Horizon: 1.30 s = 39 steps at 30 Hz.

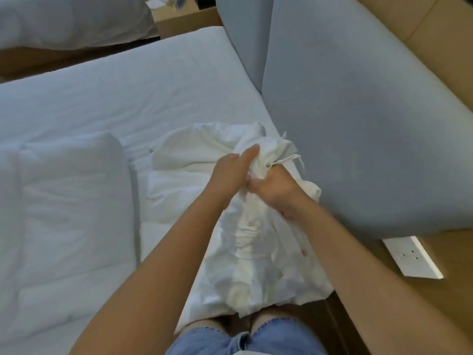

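Note:
A crumpled white pillowcase (245, 252) is bunched up over the bed's near corner, between my two forearms. My left hand (230, 172) grips the gathered fabric from the left, thumb stretched along its top. My right hand (275, 188) grips the same bunch from the right, fingers curled into the cloth. A thin white tie (289, 160) sticks out just above my right hand. More of the white cloth spreads flat on the mattress (128, 85) behind the hands.
A white pillow (74, 213) lies to the left on the bed. A grey padded headboard (358, 124) stands at the right, with a white socket strip (412, 257) on the wooden wall below it. A second bed (64, 19) lies at the far left.

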Each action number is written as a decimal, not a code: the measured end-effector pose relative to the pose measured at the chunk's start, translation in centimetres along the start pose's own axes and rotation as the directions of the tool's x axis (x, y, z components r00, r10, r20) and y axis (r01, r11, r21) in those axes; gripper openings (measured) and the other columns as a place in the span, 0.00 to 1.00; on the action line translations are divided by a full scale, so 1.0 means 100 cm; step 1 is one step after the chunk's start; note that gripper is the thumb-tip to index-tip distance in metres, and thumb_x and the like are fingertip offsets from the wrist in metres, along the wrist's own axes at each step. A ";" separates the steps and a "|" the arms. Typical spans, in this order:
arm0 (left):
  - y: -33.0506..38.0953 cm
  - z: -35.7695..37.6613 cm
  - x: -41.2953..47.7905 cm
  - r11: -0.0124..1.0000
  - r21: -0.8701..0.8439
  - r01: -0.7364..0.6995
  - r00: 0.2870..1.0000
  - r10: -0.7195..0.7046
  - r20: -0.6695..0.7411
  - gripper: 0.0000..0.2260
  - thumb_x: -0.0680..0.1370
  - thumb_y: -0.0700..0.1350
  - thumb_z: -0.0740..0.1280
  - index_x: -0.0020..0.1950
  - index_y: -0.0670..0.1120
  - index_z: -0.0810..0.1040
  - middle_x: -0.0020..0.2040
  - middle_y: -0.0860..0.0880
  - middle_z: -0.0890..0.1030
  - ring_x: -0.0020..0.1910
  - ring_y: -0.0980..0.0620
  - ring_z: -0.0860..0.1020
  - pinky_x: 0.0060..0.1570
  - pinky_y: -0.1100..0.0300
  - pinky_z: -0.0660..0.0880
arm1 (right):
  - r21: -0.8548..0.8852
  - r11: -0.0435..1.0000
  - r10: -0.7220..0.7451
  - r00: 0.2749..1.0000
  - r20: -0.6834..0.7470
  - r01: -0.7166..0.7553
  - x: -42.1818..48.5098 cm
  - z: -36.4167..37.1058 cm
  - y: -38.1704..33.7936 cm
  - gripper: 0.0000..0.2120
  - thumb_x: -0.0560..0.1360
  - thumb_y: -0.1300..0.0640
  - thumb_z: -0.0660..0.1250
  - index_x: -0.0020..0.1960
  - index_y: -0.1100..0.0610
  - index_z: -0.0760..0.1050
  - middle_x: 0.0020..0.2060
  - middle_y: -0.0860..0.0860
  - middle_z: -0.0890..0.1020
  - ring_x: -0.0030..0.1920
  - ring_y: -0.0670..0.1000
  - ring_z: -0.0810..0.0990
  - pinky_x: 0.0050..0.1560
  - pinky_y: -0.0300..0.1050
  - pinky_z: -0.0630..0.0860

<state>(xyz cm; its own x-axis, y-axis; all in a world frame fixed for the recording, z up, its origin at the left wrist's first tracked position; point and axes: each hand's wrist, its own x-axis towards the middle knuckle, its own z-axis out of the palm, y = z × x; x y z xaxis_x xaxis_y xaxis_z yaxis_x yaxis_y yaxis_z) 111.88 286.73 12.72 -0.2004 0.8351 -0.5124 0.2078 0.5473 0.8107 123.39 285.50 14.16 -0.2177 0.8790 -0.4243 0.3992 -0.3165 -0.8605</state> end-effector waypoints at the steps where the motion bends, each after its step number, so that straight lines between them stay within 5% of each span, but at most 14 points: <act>1: 0.006 -0.008 -0.001 0.999 0.025 0.041 0.995 -0.043 0.087 0.31 0.64 0.68 0.67 0.52 0.43 0.79 0.44 0.48 0.81 0.45 0.49 0.79 0.40 0.59 0.72 | -0.079 0.996 -0.026 0.999 0.037 0.029 0.000 0.016 -0.001 0.06 0.72 0.63 0.64 0.45 0.54 0.77 0.40 0.50 0.81 0.44 0.51 0.80 0.41 0.44 0.76; 5: 0.001 -0.040 0.006 0.967 0.159 0.197 0.976 -0.209 0.058 0.12 0.73 0.48 0.70 0.43 0.41 0.71 0.35 0.45 0.73 0.33 0.49 0.72 0.34 0.61 0.68 | -0.159 0.987 0.003 0.993 0.120 0.016 -0.004 0.057 0.007 0.09 0.72 0.62 0.66 0.53 0.57 0.74 0.44 0.52 0.79 0.50 0.54 0.78 0.50 0.48 0.75; 7: -0.004 -0.055 0.009 0.976 -0.048 0.213 0.977 -0.212 0.024 0.06 0.76 0.42 0.67 0.45 0.41 0.71 0.38 0.43 0.75 0.34 0.48 0.73 0.34 0.59 0.69 | -0.232 0.969 -0.071 0.995 0.068 0.085 -0.012 0.073 0.016 0.23 0.70 0.57 0.70 0.63 0.55 0.67 0.51 0.51 0.76 0.52 0.53 0.76 0.51 0.49 0.75; 9: 0.001 -0.071 0.011 0.912 -0.374 0.168 0.986 -0.153 0.070 0.05 0.76 0.39 0.65 0.50 0.39 0.75 0.43 0.41 0.78 0.39 0.46 0.76 0.42 0.54 0.73 | -0.287 0.947 -0.187 0.973 -0.132 0.143 -0.022 0.090 0.021 0.30 0.69 0.55 0.72 0.66 0.56 0.62 0.54 0.53 0.76 0.52 0.54 0.75 0.49 0.48 0.74; 13: 0.005 -0.104 0.005 0.680 -0.732 0.049 0.996 0.025 0.089 0.08 0.81 0.40 0.60 0.51 0.40 0.78 0.45 0.43 0.82 0.47 0.47 0.80 0.55 0.53 0.75 | -0.367 0.920 -0.261 0.917 -0.303 0.140 -0.017 0.105 0.003 0.15 0.72 0.59 0.68 0.55 0.60 0.67 0.41 0.53 0.76 0.44 0.61 0.77 0.42 0.49 0.72; 15: -0.005 -0.117 -0.005 0.653 -0.757 0.019 0.998 0.035 0.055 0.15 0.81 0.50 0.60 0.59 0.41 0.77 0.55 0.44 0.81 0.56 0.48 0.79 0.61 0.54 0.73 | -0.354 0.919 -0.276 0.924 -0.265 0.173 -0.011 0.111 -0.017 0.11 0.72 0.59 0.66 0.50 0.57 0.65 0.35 0.48 0.71 0.41 0.60 0.76 0.40 0.49 0.72; 17: -0.022 -0.124 -0.023 0.735 -0.676 -0.048 0.999 0.042 -0.026 0.22 0.79 0.59 0.58 0.66 0.46 0.75 0.60 0.48 0.80 0.61 0.51 0.77 0.61 0.58 0.73 | -0.259 0.941 -0.276 0.937 -0.212 0.219 -0.008 0.123 -0.040 0.11 0.72 0.57 0.66 0.52 0.56 0.67 0.36 0.45 0.72 0.40 0.55 0.76 0.41 0.48 0.74; 20: -0.063 -0.115 -0.063 0.809 -0.561 -0.176 0.984 0.134 -0.116 0.20 0.76 0.64 0.58 0.59 0.54 0.77 0.52 0.57 0.83 0.52 0.61 0.80 0.46 0.70 0.75 | 0.000 0.982 -0.188 0.976 -0.106 0.189 0.006 0.145 -0.078 0.09 0.71 0.58 0.65 0.51 0.56 0.73 0.41 0.48 0.79 0.43 0.50 0.80 0.44 0.45 0.78; 23: -0.102 -0.097 -0.091 0.866 -0.488 -0.109 0.994 0.098 -0.049 0.23 0.71 0.59 0.67 0.61 0.49 0.76 0.55 0.49 0.82 0.55 0.53 0.80 0.53 0.59 0.77 | 0.320 0.947 -0.005 0.993 0.116 -0.033 0.020 0.162 -0.103 0.07 0.72 0.62 0.68 0.50 0.58 0.74 0.43 0.55 0.82 0.46 0.56 0.82 0.49 0.51 0.80; 26: -0.108 -0.095 -0.085 0.875 -0.478 0.071 0.988 -0.127 -0.086 0.17 0.75 0.48 0.68 0.62 0.44 0.76 0.57 0.44 0.81 0.58 0.46 0.79 0.60 0.50 0.75 | 0.413 0.898 -0.029 0.917 0.397 -0.150 0.022 0.177 -0.099 0.08 0.75 0.59 0.68 0.52 0.61 0.75 0.39 0.54 0.83 0.41 0.52 0.83 0.44 0.46 0.80; 30: -0.094 -0.129 -0.065 0.751 -0.659 -0.046 0.970 -0.124 -0.209 0.12 0.77 0.39 0.63 0.59 0.42 0.77 0.51 0.43 0.83 0.50 0.45 0.82 0.51 0.52 0.79 | 0.094 0.990 -0.127 0.956 0.264 0.105 0.020 0.164 -0.060 0.17 0.75 0.49 0.68 0.60 0.56 0.73 0.51 0.48 0.79 0.49 0.43 0.80 0.50 0.37 0.74; 33: -0.087 -0.163 -0.059 0.617 -0.786 -0.050 0.960 -0.188 -0.208 0.12 0.79 0.44 0.63 0.60 0.41 0.76 0.50 0.42 0.82 0.47 0.45 0.82 0.46 0.53 0.79 | -0.020 0.981 -0.183 0.948 0.261 0.194 0.002 0.147 -0.026 0.23 0.70 0.39 0.67 0.61 0.48 0.72 0.58 0.44 0.76 0.60 0.45 0.75 0.58 0.40 0.70; 36: -0.083 -0.181 -0.061 0.629 -0.777 0.009 0.978 -0.168 -0.124 0.08 0.79 0.43 0.64 0.55 0.40 0.76 0.45 0.44 0.82 0.44 0.47 0.82 0.49 0.52 0.79 | -0.242 0.905 -0.261 0.905 0.335 0.351 -0.022 0.159 -0.010 0.33 0.62 0.33 0.68 0.62 0.45 0.67 0.58 0.43 0.71 0.59 0.45 0.68 0.56 0.40 0.66; 39: -0.087 -0.185 -0.064 0.618 -0.784 -0.053 0.988 -0.083 -0.132 0.06 0.80 0.36 0.60 0.51 0.42 0.77 0.42 0.46 0.84 0.43 0.49 0.82 0.49 0.54 0.79 | -0.489 0.754 -0.313 0.894 0.320 0.439 -0.020 0.175 -0.006 0.17 0.73 0.47 0.66 0.54 0.57 0.68 0.46 0.49 0.72 0.50 0.53 0.71 0.45 0.46 0.67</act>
<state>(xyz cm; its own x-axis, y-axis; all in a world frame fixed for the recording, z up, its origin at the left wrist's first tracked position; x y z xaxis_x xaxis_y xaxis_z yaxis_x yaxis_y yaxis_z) 93.62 275.57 14.16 -0.3417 0.7718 -0.5362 -0.6119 0.2504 0.7503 108.00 277.67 10.57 -0.6049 0.7707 -0.2001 0.6406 0.3217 -0.6972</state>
